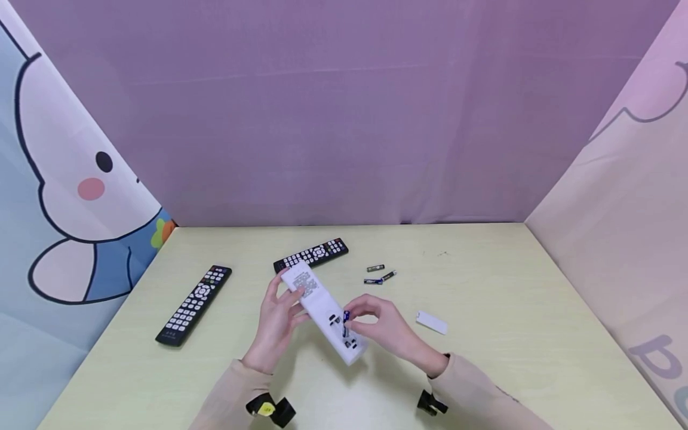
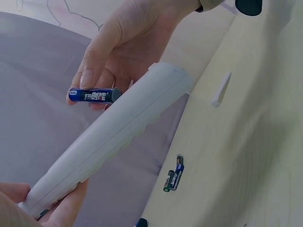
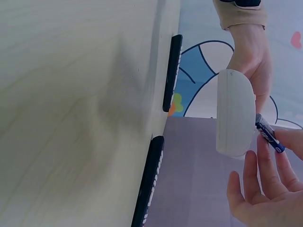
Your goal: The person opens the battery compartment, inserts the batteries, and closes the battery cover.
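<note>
A white remote control (image 1: 321,301) is tilted above the table, its back up and its battery compartment uncovered. My left hand (image 1: 276,325) grips it by the far end. Between thumb and fingers, my right hand (image 1: 386,325) pinches a blue AAA battery (image 2: 97,95) at the compartment. In the right wrist view the battery's end is close against the remote's back; whether it touches the contacts cannot be seen. The white battery cover (image 1: 432,322) lies on the table to the right of my right hand.
Several loose batteries (image 1: 373,281) lie together past my right hand. One black remote (image 1: 194,306) rests at the left of the table, another black remote (image 1: 318,252) behind the white one. A purple curtain (image 1: 344,119) stands along the table's back edge.
</note>
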A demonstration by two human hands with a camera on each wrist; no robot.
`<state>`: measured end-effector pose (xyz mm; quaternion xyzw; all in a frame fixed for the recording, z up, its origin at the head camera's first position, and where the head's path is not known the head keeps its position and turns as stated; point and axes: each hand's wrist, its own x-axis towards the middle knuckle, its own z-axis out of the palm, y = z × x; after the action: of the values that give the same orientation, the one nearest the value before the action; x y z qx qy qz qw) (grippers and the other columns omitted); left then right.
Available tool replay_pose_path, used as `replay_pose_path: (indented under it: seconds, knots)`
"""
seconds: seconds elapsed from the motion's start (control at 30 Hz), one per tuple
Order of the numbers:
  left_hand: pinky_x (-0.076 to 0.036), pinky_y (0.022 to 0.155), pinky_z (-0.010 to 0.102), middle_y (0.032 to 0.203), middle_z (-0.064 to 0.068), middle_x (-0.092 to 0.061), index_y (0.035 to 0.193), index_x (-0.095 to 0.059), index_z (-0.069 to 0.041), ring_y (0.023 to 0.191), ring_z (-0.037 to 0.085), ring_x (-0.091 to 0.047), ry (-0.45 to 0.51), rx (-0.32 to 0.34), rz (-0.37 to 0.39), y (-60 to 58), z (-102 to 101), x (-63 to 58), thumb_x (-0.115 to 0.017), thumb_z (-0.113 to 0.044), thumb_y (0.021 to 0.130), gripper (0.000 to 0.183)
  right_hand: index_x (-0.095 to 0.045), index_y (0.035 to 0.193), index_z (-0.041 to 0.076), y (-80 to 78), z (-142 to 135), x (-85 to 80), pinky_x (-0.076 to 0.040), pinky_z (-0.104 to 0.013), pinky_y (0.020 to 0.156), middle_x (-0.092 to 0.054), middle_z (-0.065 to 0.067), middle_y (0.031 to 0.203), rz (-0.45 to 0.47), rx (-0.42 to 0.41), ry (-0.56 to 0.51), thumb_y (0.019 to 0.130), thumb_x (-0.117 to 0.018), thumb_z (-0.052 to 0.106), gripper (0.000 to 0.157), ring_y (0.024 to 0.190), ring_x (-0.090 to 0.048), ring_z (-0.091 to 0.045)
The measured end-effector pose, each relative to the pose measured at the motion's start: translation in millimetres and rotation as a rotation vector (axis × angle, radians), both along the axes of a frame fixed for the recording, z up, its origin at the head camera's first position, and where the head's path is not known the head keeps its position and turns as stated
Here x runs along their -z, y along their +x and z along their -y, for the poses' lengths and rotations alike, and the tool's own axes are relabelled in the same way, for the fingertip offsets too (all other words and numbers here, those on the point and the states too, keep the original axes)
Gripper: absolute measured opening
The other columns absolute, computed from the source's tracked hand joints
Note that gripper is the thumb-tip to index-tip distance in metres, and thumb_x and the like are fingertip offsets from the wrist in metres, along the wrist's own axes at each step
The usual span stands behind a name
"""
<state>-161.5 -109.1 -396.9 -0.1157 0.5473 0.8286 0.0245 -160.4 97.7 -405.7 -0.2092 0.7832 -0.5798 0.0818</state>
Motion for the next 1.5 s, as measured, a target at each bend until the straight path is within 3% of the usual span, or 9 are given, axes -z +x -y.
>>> replay_pose_path:
  seconds: [0.2, 0.6, 1.0, 1.2, 1.37, 1.5]
  knots:
    - [-0.053, 0.072, 0.036, 0.104, 0.007, -0.058, 0.136, -0.025, -0.021, 0.08, 0.02, -0.063, -0.004, 0.001, -0.002, -1.0, -0.2, -0.5, -0.045, -0.001, 0.088, 0.056, -0.063, 0.098, 0.013, 0.6, 2.0, 0.7, -0.037, -0.052, 0.091, -0.064, 0.002, 0.09, -0.028, -0.002, 0.025, 0.075, -0.068, 0.018, 0.024, 0.09, -0.057, -0.015]
    - [-0.053, 0.072, 0.038, 0.104, 0.008, -0.058, 0.134, -0.028, -0.022, 0.079, 0.021, -0.063, 0.002, -0.015, 0.007, -1.7, -1.1, -0.4, -0.045, 0.0, 0.088, 0.054, -0.066, 0.097, 0.012, 3.1, 4.3, 2.8, -0.039, -0.05, 0.088, -0.063, 0.0, 0.093, -0.085, 0.02, 0.075, 0.074, -0.07, 0.018, 0.023, 0.091, -0.054, -0.016]
    - [-0.053, 0.074, 0.038, 0.107, 0.009, -0.057, 0.134, -0.029, -0.023, 0.081, 0.021, -0.063, -0.001, -0.008, -0.006, -0.8, -0.4, -3.7, -0.045, -0.001, 0.088, 0.053, -0.066, 0.096, 0.008, 3.4, 6.5, 5.8, -0.049, -0.031, 0.081, -0.057, -0.001, 0.095, -0.345, -0.015, 0.13, 0.073, -0.07, 0.011, 0.023, 0.09, -0.053, -0.016]
    - [-0.053, 0.074, 0.037, 0.109, 0.01, -0.056, 0.137, -0.024, -0.019, 0.08, 0.02, -0.063, -0.012, 0.002, -0.012, -0.8, 0.6, -4.4, -0.044, -0.001, 0.089, 0.055, -0.059, 0.11, 0.007, 5.2, 4.6, 8.5, -0.049, -0.029, 0.081, -0.046, -0.014, 0.115, -0.466, -0.117, 0.212, 0.071, -0.072, 0.014, 0.041, 0.097, -0.052, -0.025]
    - [-0.053, 0.074, 0.037, 0.105, 0.007, -0.058, 0.136, -0.025, -0.02, 0.08, 0.02, -0.063, 0.005, 0.0, -0.005, -1.2, 1.0, -4.8, -0.044, -0.001, 0.089, 0.055, -0.045, 0.124, 0.008, 10.5, 4.6, 7.8, -0.05, -0.019, 0.07, -0.037, -0.02, 0.127, -0.448, -0.187, 0.343, 0.065, -0.076, 0.02, 0.068, 0.09, -0.055, -0.024]
    - [-0.053, 0.072, 0.035, 0.102, 0.005, -0.058, 0.136, -0.026, -0.022, 0.08, 0.02, -0.063, 0.013, -0.003, -0.001, -1.0, 1.3, -5.9, -0.044, 0.0, 0.088, 0.055, -0.038, 0.129, 0.009, 13.9, 5.5, 8.9, -0.05, -0.016, 0.065, -0.033, -0.022, 0.13, -0.45, -0.204, 0.418, 0.062, -0.078, 0.02, 0.079, 0.087, -0.056, -0.023]
